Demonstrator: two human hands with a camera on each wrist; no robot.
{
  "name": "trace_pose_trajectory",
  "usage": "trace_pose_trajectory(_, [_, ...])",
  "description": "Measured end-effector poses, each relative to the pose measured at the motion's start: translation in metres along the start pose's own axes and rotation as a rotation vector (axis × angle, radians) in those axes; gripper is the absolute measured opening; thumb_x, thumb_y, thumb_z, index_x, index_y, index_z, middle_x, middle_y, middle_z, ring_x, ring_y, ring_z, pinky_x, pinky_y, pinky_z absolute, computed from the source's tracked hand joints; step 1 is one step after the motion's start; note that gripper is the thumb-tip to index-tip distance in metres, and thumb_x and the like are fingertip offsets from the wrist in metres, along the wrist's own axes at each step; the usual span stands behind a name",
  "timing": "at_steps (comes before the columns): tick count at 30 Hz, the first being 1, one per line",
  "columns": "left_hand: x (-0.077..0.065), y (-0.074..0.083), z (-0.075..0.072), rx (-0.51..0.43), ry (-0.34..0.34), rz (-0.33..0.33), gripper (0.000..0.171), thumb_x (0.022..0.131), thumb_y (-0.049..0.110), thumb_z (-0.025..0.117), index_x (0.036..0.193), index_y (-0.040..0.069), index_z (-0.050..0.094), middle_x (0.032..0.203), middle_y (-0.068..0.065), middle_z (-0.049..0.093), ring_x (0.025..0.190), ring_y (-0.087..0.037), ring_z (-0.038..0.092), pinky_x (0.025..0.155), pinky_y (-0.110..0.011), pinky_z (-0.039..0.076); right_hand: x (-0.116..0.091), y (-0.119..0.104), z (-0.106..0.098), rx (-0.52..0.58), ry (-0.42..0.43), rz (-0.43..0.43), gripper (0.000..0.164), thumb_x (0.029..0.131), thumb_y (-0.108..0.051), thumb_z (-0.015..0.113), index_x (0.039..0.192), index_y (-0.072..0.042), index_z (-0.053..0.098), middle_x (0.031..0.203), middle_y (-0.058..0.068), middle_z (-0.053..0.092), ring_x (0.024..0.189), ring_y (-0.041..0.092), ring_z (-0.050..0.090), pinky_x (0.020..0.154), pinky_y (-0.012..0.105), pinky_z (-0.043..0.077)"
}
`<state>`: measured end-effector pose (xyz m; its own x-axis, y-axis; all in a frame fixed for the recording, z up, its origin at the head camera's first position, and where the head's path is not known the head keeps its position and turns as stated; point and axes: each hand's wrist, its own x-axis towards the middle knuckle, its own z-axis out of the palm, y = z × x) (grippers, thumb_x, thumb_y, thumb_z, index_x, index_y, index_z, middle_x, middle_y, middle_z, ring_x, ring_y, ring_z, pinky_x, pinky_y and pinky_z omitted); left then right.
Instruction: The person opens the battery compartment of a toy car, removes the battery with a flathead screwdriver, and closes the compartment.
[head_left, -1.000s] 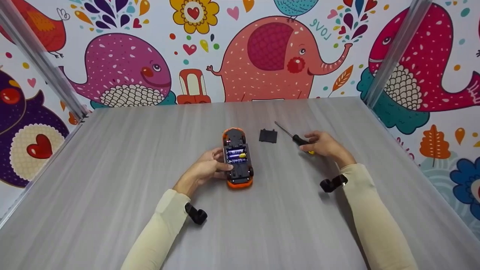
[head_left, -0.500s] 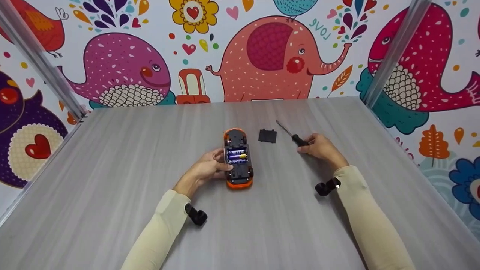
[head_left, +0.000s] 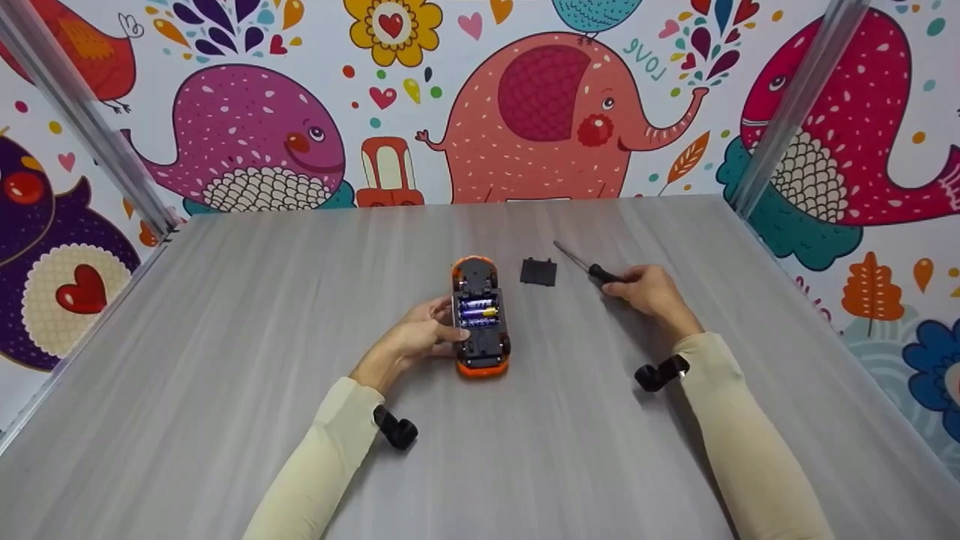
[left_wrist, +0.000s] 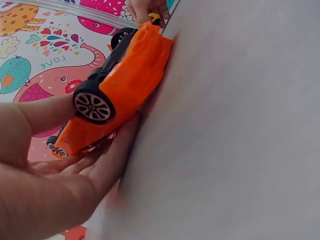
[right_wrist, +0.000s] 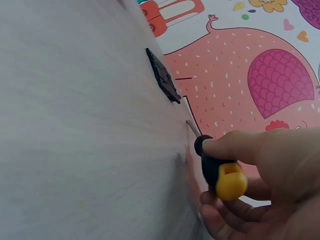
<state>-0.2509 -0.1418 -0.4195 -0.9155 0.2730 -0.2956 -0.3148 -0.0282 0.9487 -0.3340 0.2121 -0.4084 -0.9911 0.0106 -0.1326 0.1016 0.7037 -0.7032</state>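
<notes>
An orange toy car (head_left: 482, 349) lies upside down at the middle of the table, its black underside facing up. Purple batteries (head_left: 478, 313) fill its uncovered battery bay. My left hand (head_left: 411, 337) grips the car from its left side, thumb on the underside and fingers beneath the body, as the left wrist view shows. In my right hand (head_left: 651, 292) is a screwdriver (head_left: 602, 274) with a black and yellow handle, held between thumb and fingers, its shaft pointing away to the upper left. Between car and screwdriver lies a dark battery cover (head_left: 538, 272).
The grey table (head_left: 300, 300) reaches back to a wall printed with cartoon animals (head_left: 540, 127). Metal posts (head_left: 787, 105) stand at its back corners. A black wrist camera (head_left: 661, 373) sits on each sleeve.
My right fingers have shifted along the screwdriver's handle, and its yellow end is now hidden in the head view. The left hand still holds the toy car in nearly the same spot.
</notes>
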Motion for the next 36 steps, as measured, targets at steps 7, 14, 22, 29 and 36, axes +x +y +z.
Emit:
trace_pose_trajectory(7, [-0.002,-0.003,-0.002,0.003,0.012,-0.012,0.076,0.087,-0.012,0.061,0.155,0.005,0.031,0.152,-0.018,0.045,0.123,-0.028,0.060,0.101,-0.045,0.055,-0.006,-0.010,-0.008,0.191,-0.043,0.112,0.048,0.092,-0.037,0.071,0.125,-0.006,0.056,0.108,0.008,0.051,0.097,0.024,0.051,0.077,0.029,0.043])
trace_pose_trajectory(14, [-0.002,-0.005,-0.003,0.005,0.020,-0.021,0.079,0.088,-0.012,0.061,0.157,0.005,0.027,0.156,-0.018,0.041,0.128,-0.031,0.057,0.103,-0.046,0.054,-0.014,-0.024,-0.022,0.284,0.059,0.093,0.055,0.092,-0.047,0.069,0.128,-0.007,0.059,0.111,0.007,0.051,0.103,0.023,0.049,0.081,0.026,0.042])
trace_pose_trajectory(22, [-0.001,-0.002,-0.002,-0.003,0.013,-0.024,0.080,0.088,-0.013,0.061,0.157,0.005,0.026,0.157,-0.018,0.039,0.130,-0.033,0.056,0.105,-0.046,0.052,-0.025,-0.036,-0.033,0.402,0.181,-0.052,0.053,0.089,-0.046,0.072,0.126,-0.009,0.059,0.114,0.003,0.057,0.107,0.020,0.062,0.103,0.028,0.052])
trace_pose_trajectory(29, [-0.001,-0.001,-0.002,0.000,-0.006,-0.029,0.077,0.090,-0.011,0.060,0.157,0.006,0.027,0.156,-0.017,0.042,0.128,-0.030,0.057,0.104,-0.048,0.053,-0.034,-0.047,-0.037,0.626,0.240,-0.185,0.045,0.086,-0.034,0.079,0.120,-0.010,0.065,0.110,0.000,0.062,0.105,0.016,0.068,0.100,0.026,0.055])
trace_pose_trajectory(36, [0.000,-0.001,-0.002,-0.002,-0.011,-0.025,0.078,0.090,-0.011,0.059,0.158,0.007,0.025,0.158,-0.017,0.040,0.130,-0.032,0.056,0.106,-0.048,0.051,-0.048,-0.064,-0.040,0.696,0.247,-0.252,0.051,0.083,-0.032,0.081,0.129,-0.012,0.067,0.122,0.004,0.065,0.110,0.014,0.066,0.115,0.043,0.044])
